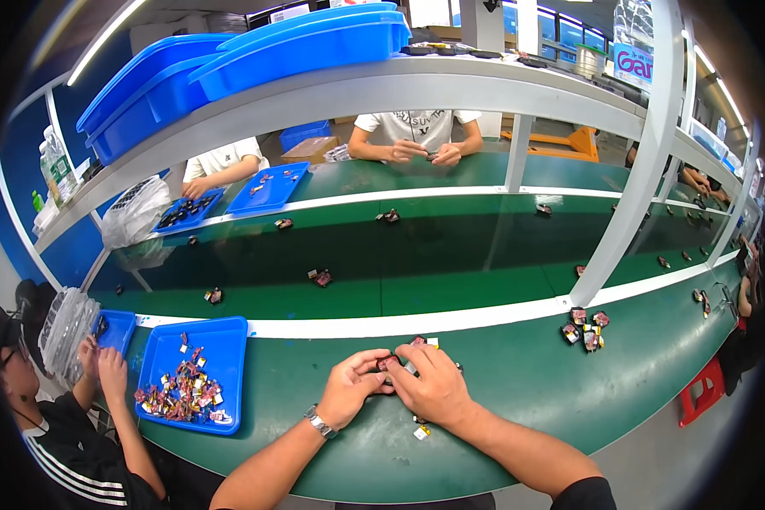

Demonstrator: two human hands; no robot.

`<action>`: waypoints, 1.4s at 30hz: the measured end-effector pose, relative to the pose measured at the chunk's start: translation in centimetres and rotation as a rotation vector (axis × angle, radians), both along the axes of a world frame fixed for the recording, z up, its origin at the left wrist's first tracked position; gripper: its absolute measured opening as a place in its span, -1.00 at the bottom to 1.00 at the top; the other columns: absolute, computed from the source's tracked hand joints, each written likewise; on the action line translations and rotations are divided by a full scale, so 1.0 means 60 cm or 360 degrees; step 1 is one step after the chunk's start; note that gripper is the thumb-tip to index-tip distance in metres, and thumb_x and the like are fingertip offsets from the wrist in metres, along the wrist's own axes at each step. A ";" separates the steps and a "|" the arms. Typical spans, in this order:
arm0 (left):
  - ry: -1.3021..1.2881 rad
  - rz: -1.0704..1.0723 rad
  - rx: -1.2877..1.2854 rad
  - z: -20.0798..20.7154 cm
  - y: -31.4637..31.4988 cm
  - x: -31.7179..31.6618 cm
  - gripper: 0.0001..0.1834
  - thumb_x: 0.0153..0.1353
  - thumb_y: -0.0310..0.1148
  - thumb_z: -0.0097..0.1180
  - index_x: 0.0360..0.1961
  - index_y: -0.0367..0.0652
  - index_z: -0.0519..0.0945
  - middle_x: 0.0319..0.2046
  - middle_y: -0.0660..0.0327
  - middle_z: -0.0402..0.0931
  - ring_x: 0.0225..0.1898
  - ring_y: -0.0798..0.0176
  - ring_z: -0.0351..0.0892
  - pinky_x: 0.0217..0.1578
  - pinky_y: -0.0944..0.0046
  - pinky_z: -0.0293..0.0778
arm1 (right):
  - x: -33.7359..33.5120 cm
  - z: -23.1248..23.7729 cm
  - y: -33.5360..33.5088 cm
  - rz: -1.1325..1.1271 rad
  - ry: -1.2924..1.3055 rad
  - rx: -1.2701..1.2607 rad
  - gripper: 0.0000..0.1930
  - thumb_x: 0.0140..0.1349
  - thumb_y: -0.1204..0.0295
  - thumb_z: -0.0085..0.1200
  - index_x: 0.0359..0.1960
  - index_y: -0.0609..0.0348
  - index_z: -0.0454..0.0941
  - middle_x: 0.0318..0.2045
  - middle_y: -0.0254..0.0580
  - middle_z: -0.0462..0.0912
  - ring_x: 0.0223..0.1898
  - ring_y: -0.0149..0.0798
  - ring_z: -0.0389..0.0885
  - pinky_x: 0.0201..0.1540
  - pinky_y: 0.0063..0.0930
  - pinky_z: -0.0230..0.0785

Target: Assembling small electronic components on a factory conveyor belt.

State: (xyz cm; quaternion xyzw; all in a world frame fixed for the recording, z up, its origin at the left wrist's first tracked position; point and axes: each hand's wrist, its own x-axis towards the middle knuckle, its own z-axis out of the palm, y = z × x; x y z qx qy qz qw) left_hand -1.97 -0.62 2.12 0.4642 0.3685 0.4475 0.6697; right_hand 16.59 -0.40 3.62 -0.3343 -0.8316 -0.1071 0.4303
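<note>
Over the green bench top, my left hand (353, 388) grips a small black housing with a reddish circuit board (388, 363) from its left side, finger and thumb pressed on it. My right hand (433, 384) closes on the same piece from the right, its fingers bent over it and covering part of it. Behind my right fingers, a few more small parts peek out, partly hidden. Just below that hand, a small part with a white and yellow piece (422, 432) lies on the bench.
At my left stands a blue tray (240, 374) heaped with small reddish boards. A cluster of black housings (588, 330) sits to my right by a shelf post (629, 170). Scattered units lie on the green belt (450, 289) beyond the white rail. Co-workers sit left and opposite.
</note>
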 end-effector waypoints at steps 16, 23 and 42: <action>0.0106 -0.0024 0.0135 -0.002 -0.002 0.008 -0.59 0.31 -0.65 -0.03 0.19 -0.37 0.38 0.06 0.01 0.51 -0.06 0.24 0.62 -0.06 0.28 0.60 | -0.009 -0.013 -0.005 0.0153 0.0892 -0.0950 -0.78 0.06 0.56 0.29 -0.28 0.25 0.52 -0.33 -0.20 0.58 -0.39 -0.35 0.63 -0.34 -0.49 0.52; 0.0129 0.0029 0.0078 0.001 -0.004 0.013 -0.65 0.34 -0.61 -0.06 0.15 -0.40 0.40 0.00 0.01 0.55 -0.06 0.22 0.62 -0.09 0.26 0.65 | -0.009 -0.012 -0.010 0.0132 0.0923 -0.1090 -0.81 0.10 0.57 0.22 -0.27 0.21 0.49 -0.37 -0.21 0.52 -0.45 -0.29 0.55 -0.33 -0.46 0.48; 0.0316 0.0291 0.0328 -0.001 -0.006 0.023 -0.62 0.32 -0.59 -0.06 0.16 -0.40 0.41 0.03 -0.03 0.56 -0.08 0.24 0.64 -0.16 0.30 0.65 | 0.006 -0.014 0.022 0.0175 0.1027 -0.1211 -0.81 0.09 0.61 0.23 -0.24 0.27 0.55 -0.37 -0.23 0.60 -0.40 -0.45 0.62 -0.34 -0.58 0.50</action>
